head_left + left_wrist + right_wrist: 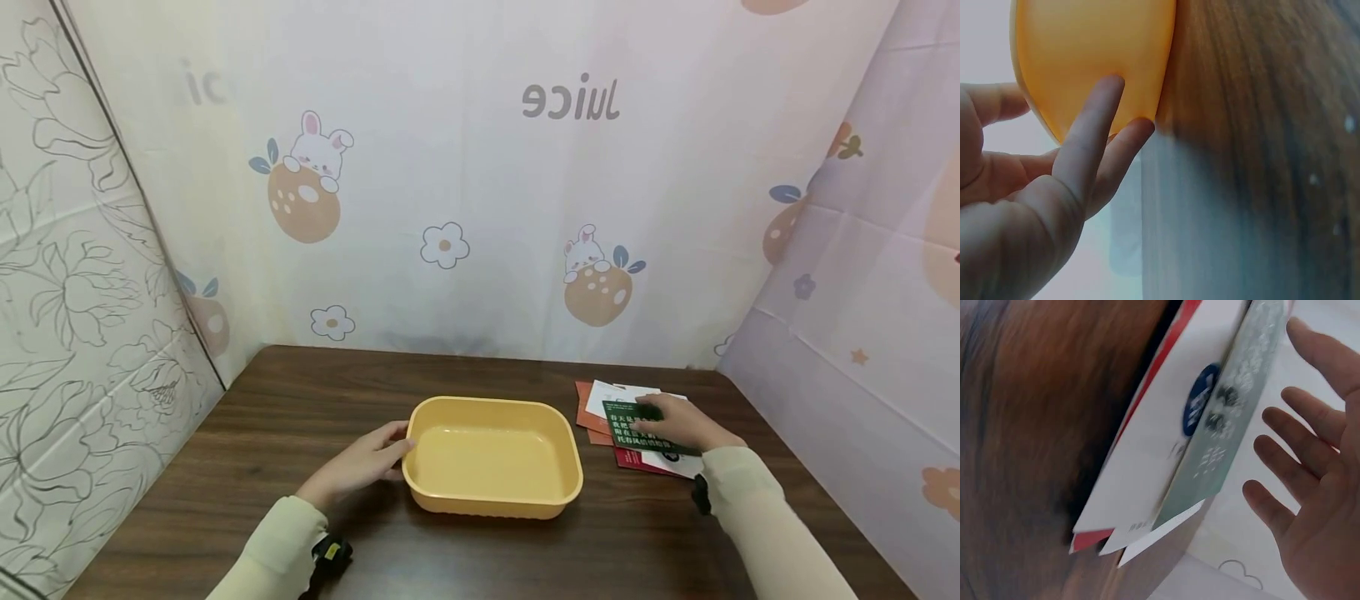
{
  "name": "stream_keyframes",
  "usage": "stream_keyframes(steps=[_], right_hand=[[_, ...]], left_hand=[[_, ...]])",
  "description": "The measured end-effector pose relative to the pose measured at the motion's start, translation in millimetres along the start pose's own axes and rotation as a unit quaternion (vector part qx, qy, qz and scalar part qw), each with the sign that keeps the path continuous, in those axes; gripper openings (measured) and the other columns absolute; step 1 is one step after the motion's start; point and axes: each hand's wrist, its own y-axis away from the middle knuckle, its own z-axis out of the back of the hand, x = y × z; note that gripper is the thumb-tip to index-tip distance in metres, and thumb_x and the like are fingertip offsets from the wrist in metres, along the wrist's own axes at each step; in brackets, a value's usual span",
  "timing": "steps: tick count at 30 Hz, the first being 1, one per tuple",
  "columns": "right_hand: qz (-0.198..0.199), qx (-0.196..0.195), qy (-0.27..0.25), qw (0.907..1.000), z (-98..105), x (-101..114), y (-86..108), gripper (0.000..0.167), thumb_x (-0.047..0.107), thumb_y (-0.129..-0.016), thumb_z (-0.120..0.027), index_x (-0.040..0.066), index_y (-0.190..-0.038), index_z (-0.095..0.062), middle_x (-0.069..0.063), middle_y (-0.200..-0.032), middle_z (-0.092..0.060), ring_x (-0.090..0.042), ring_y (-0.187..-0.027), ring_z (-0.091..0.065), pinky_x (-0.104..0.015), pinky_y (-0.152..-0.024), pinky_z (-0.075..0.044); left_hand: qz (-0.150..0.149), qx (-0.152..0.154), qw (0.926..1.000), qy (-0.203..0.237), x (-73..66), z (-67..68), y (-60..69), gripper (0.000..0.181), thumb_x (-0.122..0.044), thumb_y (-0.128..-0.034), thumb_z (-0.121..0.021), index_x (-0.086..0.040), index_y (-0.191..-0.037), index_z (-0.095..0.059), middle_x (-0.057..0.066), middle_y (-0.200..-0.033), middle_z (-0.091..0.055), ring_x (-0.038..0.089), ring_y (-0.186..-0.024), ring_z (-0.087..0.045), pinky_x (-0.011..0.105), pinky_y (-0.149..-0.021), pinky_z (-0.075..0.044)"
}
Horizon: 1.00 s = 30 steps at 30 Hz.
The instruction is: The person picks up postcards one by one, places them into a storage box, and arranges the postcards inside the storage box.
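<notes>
A yellow plastic basin (pixel 491 454), rectangular with rounded corners, stands upright on the table with nothing inside. At its left end my left hand (pixel 365 460) holds the wall. In the left wrist view, fingers (pixel 1094 122) lie against the outer side of the basin (pixel 1094 50), and one digit passes behind the rim. My right hand (pixel 686 422) hovers over a loose pile of cards, fingers spread and apart from them in the right wrist view. On top is a dark green card (pixel 626 429) with white writing; white cards (pixel 1160 444) and red ones lie beneath.
The brown wooden table (pixel 285 417) ends at a patterned curtain (pixel 450 167) behind, with more curtain at both sides. Orange cards (pixel 587 408) stick out from the pile's left side. The pile lies to the right of the basin, near the back edge.
</notes>
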Motion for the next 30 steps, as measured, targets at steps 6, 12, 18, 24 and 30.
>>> stream_keyframes(steps=[6,12,18,24,30], right_hand=[[-0.002,0.017,0.003,0.9999,1.3,-7.5,-2.8,0.074,0.041,-0.086,-0.078,-0.009,-0.135,-0.055,-0.032,-0.133,-0.054,-0.052,-0.124,-0.047,-0.07,-0.098,-0.039],[-0.02,0.04,0.014,0.9989,5.2,-11.4,-7.8,0.082,0.047,-0.083,-0.08,-0.007,-0.138,-0.053,-0.037,-0.136,-0.048,-0.056,-0.125,-0.043,-0.071,-0.097,-0.039],[-0.026,0.057,0.012,0.998,4.6,-15.5,-13.0,0.094,0.051,-0.076,-0.084,-0.006,-0.142,-0.049,-0.035,-0.139,-0.046,-0.053,-0.125,-0.043,-0.072,-0.098,-0.038],[-0.033,0.064,0.01,0.9973,1.0,-22.9,-19.3,0.104,0.059,-0.071,-0.084,-0.005,-0.144,-0.047,-0.034,-0.138,-0.046,-0.05,-0.121,-0.046,-0.071,-0.097,-0.039],[-0.034,0.059,0.027,0.9973,0.2,-27.7,-24.0,0.106,0.063,-0.068,-0.084,-0.001,-0.144,-0.049,-0.034,-0.137,-0.045,-0.048,-0.116,-0.049,-0.071,-0.093,-0.042]], left_hand=[[-0.004,-0.035,0.9989,-0.03,0.9,-3.5,-0.7,0.053,-0.028,-0.1087,-0.046,0.0,-0.153,-0.035,0.023,-0.147,-0.045,0.03,-0.119,-0.059,0.045,-0.092,-0.055],[-0.01,-0.04,0.9985,-0.036,0.7,-7.0,-1.0,0.053,-0.027,-0.1095,-0.043,-0.002,-0.155,-0.033,0.021,-0.153,-0.039,0.031,-0.131,-0.05,0.044,-0.1,-0.05],[-0.008,-0.04,0.9989,-0.024,1.0,-8.2,-1.4,0.053,-0.028,-0.1097,-0.042,-0.002,-0.155,-0.032,0.022,-0.154,-0.038,0.031,-0.129,-0.051,0.043,-0.098,-0.051],[-0.004,-0.04,0.9991,-0.014,2.9,-8.8,-2.7,0.052,-0.027,-0.1099,-0.041,-0.003,-0.155,-0.032,0.021,-0.152,-0.04,0.029,-0.126,-0.053,0.042,-0.096,-0.052],[0.0,-0.06,0.9982,-0.001,0.4,-12.4,-3.6,0.051,-0.024,-0.1093,-0.043,0.0,-0.153,-0.034,0.022,-0.148,-0.044,0.028,-0.121,-0.057,0.04,-0.092,-0.054]])
